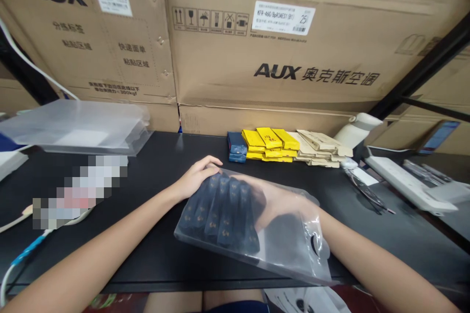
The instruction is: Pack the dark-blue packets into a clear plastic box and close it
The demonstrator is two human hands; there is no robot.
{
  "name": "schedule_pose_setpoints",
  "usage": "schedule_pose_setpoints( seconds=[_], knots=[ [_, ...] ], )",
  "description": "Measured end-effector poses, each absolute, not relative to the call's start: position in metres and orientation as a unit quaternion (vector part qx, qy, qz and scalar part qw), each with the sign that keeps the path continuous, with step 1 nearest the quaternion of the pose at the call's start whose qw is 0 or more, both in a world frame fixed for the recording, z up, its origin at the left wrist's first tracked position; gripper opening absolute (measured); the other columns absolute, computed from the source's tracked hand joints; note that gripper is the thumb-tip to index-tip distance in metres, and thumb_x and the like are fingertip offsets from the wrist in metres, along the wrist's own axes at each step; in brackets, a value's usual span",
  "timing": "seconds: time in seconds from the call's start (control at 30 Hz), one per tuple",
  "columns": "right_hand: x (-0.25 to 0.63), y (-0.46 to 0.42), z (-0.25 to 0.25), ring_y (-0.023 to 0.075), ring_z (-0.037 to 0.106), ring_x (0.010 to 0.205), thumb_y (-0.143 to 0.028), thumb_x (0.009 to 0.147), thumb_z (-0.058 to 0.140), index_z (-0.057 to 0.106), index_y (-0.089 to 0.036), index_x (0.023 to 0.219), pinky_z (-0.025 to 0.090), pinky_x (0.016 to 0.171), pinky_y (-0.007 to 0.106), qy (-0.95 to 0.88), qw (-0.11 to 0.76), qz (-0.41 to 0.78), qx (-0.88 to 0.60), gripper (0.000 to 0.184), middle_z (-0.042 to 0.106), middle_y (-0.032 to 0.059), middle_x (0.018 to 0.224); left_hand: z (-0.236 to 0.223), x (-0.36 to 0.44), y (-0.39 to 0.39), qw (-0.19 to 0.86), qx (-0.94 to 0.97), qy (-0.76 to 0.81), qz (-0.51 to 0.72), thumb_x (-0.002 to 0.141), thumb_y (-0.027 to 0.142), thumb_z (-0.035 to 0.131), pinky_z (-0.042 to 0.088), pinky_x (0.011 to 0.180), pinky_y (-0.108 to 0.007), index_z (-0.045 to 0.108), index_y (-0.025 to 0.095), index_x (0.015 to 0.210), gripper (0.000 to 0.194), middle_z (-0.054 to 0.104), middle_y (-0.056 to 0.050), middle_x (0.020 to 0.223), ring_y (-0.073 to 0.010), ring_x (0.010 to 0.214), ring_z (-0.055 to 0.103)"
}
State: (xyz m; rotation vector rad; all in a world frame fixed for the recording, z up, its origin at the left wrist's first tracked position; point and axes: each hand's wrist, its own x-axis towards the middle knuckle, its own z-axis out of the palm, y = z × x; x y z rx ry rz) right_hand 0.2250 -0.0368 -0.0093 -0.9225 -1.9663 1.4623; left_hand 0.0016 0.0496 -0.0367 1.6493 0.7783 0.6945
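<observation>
A translucent plastic zip bag (pixel 286 249) with a hang hole lies tilted near the front edge of the black table. Inside it, at its left end, several dark blue packets (pixel 220 215) with small gold marks stand in an overlapping row. My left hand (pixel 200 176) has its fingers curled over the bag's upper left corner, against the packets. My right hand (pixel 275 200) shows blurred through the plastic, closed about the right side of the packets. Its fingertips are hidden behind them. Whether this hand is inside the bag or behind it, I cannot tell.
Behind the bag lie dark blue packets (pixel 237 146), yellow packets (pixel 270 144) and beige packets (pixel 319 146). A white bottle-like object (pixel 356 129), glasses (pixel 367 193) and a power strip (pixel 407 181) are at right. Stacked plastic bags (pixel 88 122) lie at left, before large cartons (pixel 293 88).
</observation>
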Motion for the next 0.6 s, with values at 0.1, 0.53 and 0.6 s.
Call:
schedule_pose_setpoints(
  seconds=[0.1, 0.53, 0.6],
  knots=[
    [0.226, -0.039, -0.009, 0.0264, 0.032, 0.139, -0.02, 0.052, 0.088, 0.041, -0.032, 0.141, 0.016, 0.117, 0.044, -0.722, 0.26, 0.543, -0.342, 0.101, 0.038, 0.0036, 0.15, -0.037, 0.002, 0.05, 0.553, 0.709, 0.32, 0.299, 0.08, 0.041, 0.053, 0.042, 0.084, -0.032, 0.06, 0.02, 0.098, 0.028, 0.067, -0.001, 0.091, -0.0206, 0.088, 0.059],
    [0.214, -0.04, -0.004, 0.0247, 0.028, 0.141, -0.021, 0.057, 0.086, 0.038, -0.031, 0.142, 0.015, 0.117, 0.042, -0.682, 0.277, 0.583, -0.343, 0.098, 0.03, 0.0024, 0.154, -0.039, 0.005, 0.045, 0.563, 0.703, 0.311, 0.304, 0.088, 0.05, 0.041, 0.044, 0.08, -0.032, 0.059, 0.02, 0.099, 0.037, 0.069, -0.003, 0.091, -0.0204, 0.084, 0.06],
    [0.213, -0.042, -0.004, 0.0246, 0.03, 0.14, -0.022, 0.058, 0.086, 0.041, -0.031, 0.141, 0.016, 0.117, 0.043, -0.688, 0.29, 0.565, -0.351, 0.095, 0.034, 0.0021, 0.152, -0.038, 0.006, 0.044, 0.56, 0.705, 0.313, 0.303, 0.088, 0.049, 0.041, 0.044, 0.079, -0.032, 0.059, 0.02, 0.098, 0.036, 0.069, -0.003, 0.089, -0.0205, 0.083, 0.06]
  ],
)
